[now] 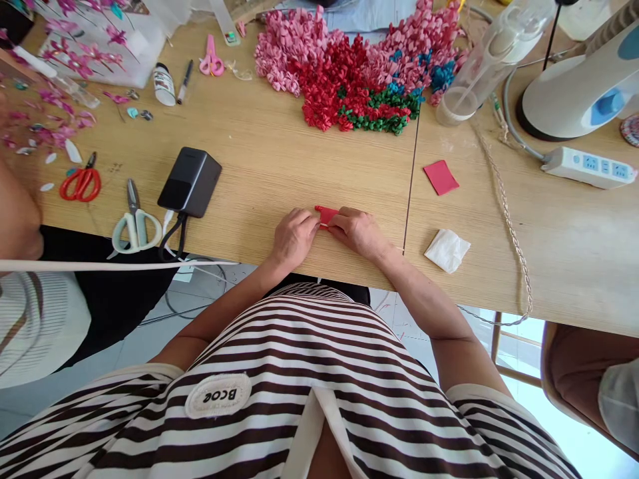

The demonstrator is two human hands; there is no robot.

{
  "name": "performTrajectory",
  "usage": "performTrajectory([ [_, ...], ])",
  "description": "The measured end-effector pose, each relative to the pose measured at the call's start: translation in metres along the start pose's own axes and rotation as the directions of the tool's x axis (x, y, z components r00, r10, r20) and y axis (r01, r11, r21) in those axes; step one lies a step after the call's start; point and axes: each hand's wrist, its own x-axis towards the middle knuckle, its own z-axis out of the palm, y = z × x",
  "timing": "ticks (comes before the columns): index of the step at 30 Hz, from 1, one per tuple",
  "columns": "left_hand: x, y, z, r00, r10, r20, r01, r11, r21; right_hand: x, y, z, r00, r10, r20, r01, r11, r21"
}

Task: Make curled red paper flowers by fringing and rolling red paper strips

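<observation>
A small red sheet (327,214) lies on the table at the front edge, between my two hands. My left hand (295,238) has its fingers bent and pressed together at the sheet's left end. From the other side my right hand (360,233) pinches the sheet's near edge, its fingers closed over it. A thin pale stick (398,249) pokes out past my right wrist; the part under the hand is hidden. To the right lie a square red piece (441,177) and a folded white tissue (448,251).
Scissors (134,223), red-handled snips (81,183) and a black power bank (190,182) stand left. Pink, red and green flower strands (339,73) pile up at the back. A power strip (589,166) and braided cord (506,206) lie right. Another person's arm (17,206) rests far left.
</observation>
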Motion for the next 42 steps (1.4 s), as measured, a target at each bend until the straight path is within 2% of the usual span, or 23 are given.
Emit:
performTrajectory([
  [9,-0.002,0.001,0.002,0.992,0.011,-0.124,-0.018,0.998,-0.052,-0.001,-0.002,-0.003,1.0,0.009,0.022,-0.009,1.0,-0.001],
  [15,-0.003,-0.002,0.006,0.994,0.051,-0.101,-0.05,0.999,0.008,0.002,0.001,0.003,1.0,-0.003,-0.009,0.002,1.0,-0.006],
  [21,-0.003,-0.003,0.006,0.999,0.029,-0.042,-0.03,0.999,-0.023,0.002,0.002,0.001,1.0,-0.003,-0.002,0.003,1.0,0.022],
  [26,-0.004,-0.002,0.006,0.998,0.018,-0.059,-0.02,0.999,-0.027,0.012,0.009,-0.001,0.994,0.02,-0.107,-0.015,0.999,0.052],
  [29,-0.004,-0.001,0.006,0.998,0.017,-0.052,-0.018,1.0,-0.017,0.02,0.013,0.002,0.992,-0.004,-0.129,0.012,0.998,0.058],
  [35,-0.003,-0.001,0.004,1.0,0.0,-0.017,-0.001,1.0,-0.024,0.028,0.016,0.01,0.993,-0.003,-0.114,0.005,1.0,0.022],
  [42,-0.005,0.002,0.001,1.0,-0.012,0.023,0.013,0.999,-0.033,0.028,0.014,0.009,0.995,0.009,-0.095,-0.008,1.0,0.016],
])
